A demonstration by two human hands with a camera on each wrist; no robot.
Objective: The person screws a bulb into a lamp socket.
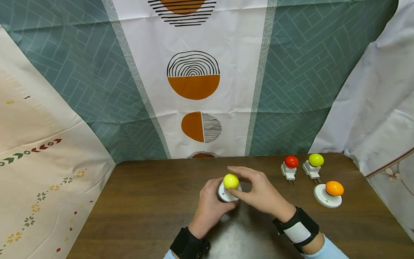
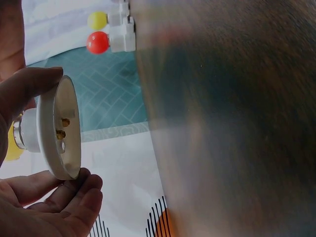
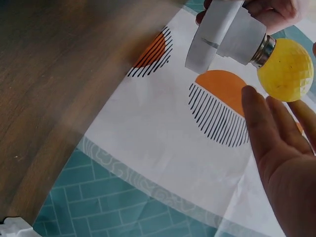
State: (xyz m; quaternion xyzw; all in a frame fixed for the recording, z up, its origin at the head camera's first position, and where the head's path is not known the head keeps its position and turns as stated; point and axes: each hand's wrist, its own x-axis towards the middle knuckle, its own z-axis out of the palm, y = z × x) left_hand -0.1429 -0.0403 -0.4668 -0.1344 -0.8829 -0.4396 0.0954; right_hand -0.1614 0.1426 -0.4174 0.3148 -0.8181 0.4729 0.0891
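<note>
My left hand (image 1: 208, 203) grips a white round bulb holder (image 2: 45, 136) by its rim, up off the table. Its hollow underside with brass terminals shows in the left wrist view. A yellow light bulb (image 3: 286, 70) sits in the socket, with part of its metal screw cap still exposed. My right hand (image 1: 260, 189) is spread around the bulb, thumb on the near side and fingers beyond it. In the right wrist view those fingers (image 3: 259, 116) are fairly straight and lie close to the bulb; whether they touch it I cannot tell.
At the back right of the wooden table (image 1: 145, 208) stand a red bulb (image 1: 291, 161) and a yellow-green bulb (image 1: 316, 159), each in a white plug-in holder. Nearer, an orange bulb (image 1: 334, 188) sits in a round white holder (image 1: 326, 200). Patterned cloth (image 1: 207, 86) hangs behind.
</note>
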